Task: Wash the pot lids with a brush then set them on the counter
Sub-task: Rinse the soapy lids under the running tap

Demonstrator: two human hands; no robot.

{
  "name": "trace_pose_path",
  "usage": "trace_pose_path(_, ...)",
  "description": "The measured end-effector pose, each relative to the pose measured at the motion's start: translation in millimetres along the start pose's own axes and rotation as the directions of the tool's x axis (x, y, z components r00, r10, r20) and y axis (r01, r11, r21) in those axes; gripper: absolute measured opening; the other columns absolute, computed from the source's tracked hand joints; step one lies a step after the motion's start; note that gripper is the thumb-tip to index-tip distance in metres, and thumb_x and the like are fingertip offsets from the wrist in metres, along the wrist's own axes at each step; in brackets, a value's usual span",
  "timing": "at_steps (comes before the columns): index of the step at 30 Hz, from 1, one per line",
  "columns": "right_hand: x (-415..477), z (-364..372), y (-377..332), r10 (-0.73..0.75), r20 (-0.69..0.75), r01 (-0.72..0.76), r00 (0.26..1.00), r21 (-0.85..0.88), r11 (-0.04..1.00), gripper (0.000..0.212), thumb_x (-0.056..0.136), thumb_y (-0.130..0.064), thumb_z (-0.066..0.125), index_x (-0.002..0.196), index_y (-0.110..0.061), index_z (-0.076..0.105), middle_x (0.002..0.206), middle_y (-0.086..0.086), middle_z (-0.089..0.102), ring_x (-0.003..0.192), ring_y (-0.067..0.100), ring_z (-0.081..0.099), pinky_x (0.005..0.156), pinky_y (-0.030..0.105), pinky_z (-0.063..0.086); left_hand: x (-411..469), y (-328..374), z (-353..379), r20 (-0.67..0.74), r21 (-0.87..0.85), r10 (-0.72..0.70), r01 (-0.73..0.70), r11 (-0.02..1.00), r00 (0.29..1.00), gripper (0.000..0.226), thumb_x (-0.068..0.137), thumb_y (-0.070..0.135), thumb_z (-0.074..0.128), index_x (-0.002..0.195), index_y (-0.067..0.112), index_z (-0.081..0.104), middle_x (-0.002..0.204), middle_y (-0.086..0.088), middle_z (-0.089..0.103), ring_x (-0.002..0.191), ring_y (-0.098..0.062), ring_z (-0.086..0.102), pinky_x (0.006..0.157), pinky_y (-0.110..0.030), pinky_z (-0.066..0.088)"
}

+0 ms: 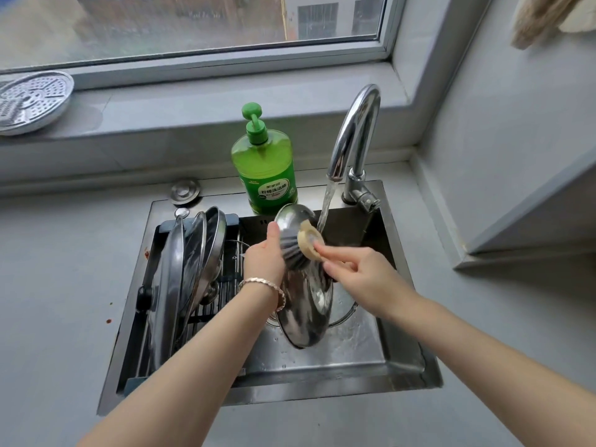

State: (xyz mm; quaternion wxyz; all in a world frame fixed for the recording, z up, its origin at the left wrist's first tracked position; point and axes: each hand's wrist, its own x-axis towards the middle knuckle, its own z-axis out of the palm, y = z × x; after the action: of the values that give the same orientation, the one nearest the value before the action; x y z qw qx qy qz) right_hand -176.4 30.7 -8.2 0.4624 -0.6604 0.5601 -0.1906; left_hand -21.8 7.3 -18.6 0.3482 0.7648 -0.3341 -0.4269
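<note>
– While water (325, 208) runs from the faucet (354, 137), how is the left hand set?
– Left hand (264, 256) raised over the sink (403, 366), thumb pointing up along the rim of the steel pot lid (306, 311). It grasps that rim; the fingers behind the lid are hidden. Bracelet (267, 285) on the wrist.
– And the lid itself?
– Held on edge, near upright, over the middle of the basin. Lower rim sits low above the wet floor; contact cannot be told.
– Right hand?
– Right hand (358, 272) reaches in from the right, fingers curled round the tan head of the brush (303, 245), forefinger laid along it. Grey bristles press on the lid's upper face.
– Edges and room?
– Stream falls just beside the lid's upper right edge. The rack (206, 311) fills the basin's left part, with other lids (193, 253) standing on edge near the left wrist. Green detergent bottle (266, 169) stands on the back rim, just behind the lid's top. Bare steel floor shows right of the lid and toward the person. Grey counter (58, 285) lies flat on both sides of the sink.
</note>
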Motion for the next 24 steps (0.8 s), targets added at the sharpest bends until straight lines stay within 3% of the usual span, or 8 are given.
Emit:
trace_pose_path(2, 14.4, -9.8, -7.9, -0.01, -0.073, 0.007, 0.997, -0.047, 0.999, 0.035, 0.093, -0.024, 0.052, 0.124, -0.039, 0.055, 0.056, -0.024, 0.056, 0.053, -0.001, 0.05, 0.059, 0.018, 0.041, -0.2, 2.0, 4.4, 0.046, 0.02, 0.064, -0.065, 0.998, 0.997, 0.053, 0.098, 0.038, 0.038, 0.052, 0.013, 0.038, 0.05, -0.001, 0.035, 0.038, -0.009, 0.031, 0.031, -0.016, 0.022)
trace_pose_path(5, 44.2, -29.9, -8.5, 0.083, -0.135, -0.095, 0.987, -0.084, 0.992, 0.035, 0.092, -0.024, 0.05, 0.125, -0.033, 0.058, 0.1, -0.003, 0.07, 0.093, 0.019, 0.063, 0.087, 0.033, 0.049, -5.7, 4.5, 6.5, 0.091, 0.03, 0.14, -0.144, 0.989, 0.986, 0.055, 0.096, 0.041, 0.04, 0.049, 0.016, 0.027, 0.048, 0.001, 0.024, 0.042, -0.012, 0.023, 0.041, -0.024, 0.018)
trace_pose_path(6, 51.2, -36.3, -4.1, 0.12, -0.133, -0.131, 0.984, -0.082, 0.988, 0.034, 0.093, -0.022, 0.05, 0.125, -0.03, 0.059, 0.101, 0.0, 0.069, 0.093, 0.019, 0.062, 0.086, 0.03, 0.048, -7.1, 4.5, 6.3, 0.114, 0.032, 0.176, -0.181, 0.983, 0.978, 0.055, 0.096, 0.041, 0.04, 0.049, 0.016, 0.026, 0.047, 0.001, 0.023, 0.04, -0.011, 0.022, 0.04, -0.023, 0.018)
trace_pose_path(9, 58.4, -55.0, 12.9, 0.31, -0.092, -0.307, 0.946, 0.052, 0.95, 0.034, 0.095, -0.017, 0.048, 0.127, -0.023, 0.057, 0.061, 0.001, 0.047, 0.051, 0.013, 0.04, 0.042, 0.014, 0.032, -10.3, 5.3, 3.5, 0.175, 0.011, 0.281, -0.288, 0.958, 0.943, 0.057, 0.096, 0.036, 0.043, 0.045, 0.015, 0.027, 0.042, 0.003, 0.023, 0.031, -0.005, 0.02, 0.035, -0.015, 0.019)
trace_pose_path(11, 59.4, -56.2, 20.1, 0.365, -0.092, -0.357, 0.926, 0.092, 0.93, 0.034, 0.096, -0.019, 0.047, 0.128, -0.024, 0.056, 0.056, -0.001, 0.038, 0.045, 0.012, 0.03, 0.034, 0.014, 0.022, -9.9, 3.8, 2.5, 0.178, 0.002, 0.288, -0.293, 0.956, 0.941, 0.057, 0.096, 0.036, 0.043, 0.045, 0.014, 0.027, 0.042, 0.002, 0.023, 0.03, -0.005, 0.02, 0.035, -0.014, 0.019)
trace_pose_path(16, 48.0, -31.3, 10.7, 0.12, -0.108, -0.108, 0.987, 0.109, 0.988, 0.035, 0.093, -0.016, 0.052, 0.127, -0.022, 0.058, 0.066, -0.028, 0.054, 0.046, -0.009, 0.041, 0.053, 0.013, 0.028, -0.8, 2.4, 1.9, 0.094, -0.045, 0.257, -0.254, 0.966, 0.962, 0.058, 0.097, 0.035, 0.043, 0.045, 0.016, 0.024, 0.04, 0.006, 0.02, 0.031, -0.005, 0.017, 0.036, -0.018, 0.015)
trace_pose_path(20, 53.2, -34.7, 17.0, 0.292, -0.189, -0.266, 0.937, 0.155, 0.952, 0.034, 0.095, -0.019, 0.049, 0.129, -0.022, 0.055, 0.053, -0.02, 0.044, 0.052, -0.002, 0.035, 0.052, 0.016, 0.023, -4.7, 4.5, 3.0, 0.138, -0.034, 0.274, -0.272, 0.962, 0.952, 0.058, 0.096, 0.035, 0.043, 0.044, 0.016, 0.026, 0.039, 0.007, 0.022, 0.03, -0.004, 0.019, 0.035, -0.015, 0.019)
trace_pose_path(24, 20.0, 2.7, 0.6, 0.056, -0.132, -0.047, 0.99, 0.072, 0.996, 0.037, 0.093, -0.021, 0.052, 0.127, -0.034, 0.053, 0.07, -0.017, 0.063, 0.058, -0.001, 0.051, 0.059, 0.02, 0.04, 0.5, 7.1, 1.7, -0.051, -0.112, 0.054, -0.06, 0.992, 0.997, 0.053, 0.097, 0.04, 0.039, 0.051, 0.016, 0.029, 0.047, 0.003, 0.026, 0.038, -0.009, 0.024, 0.041, -0.023, 0.019)
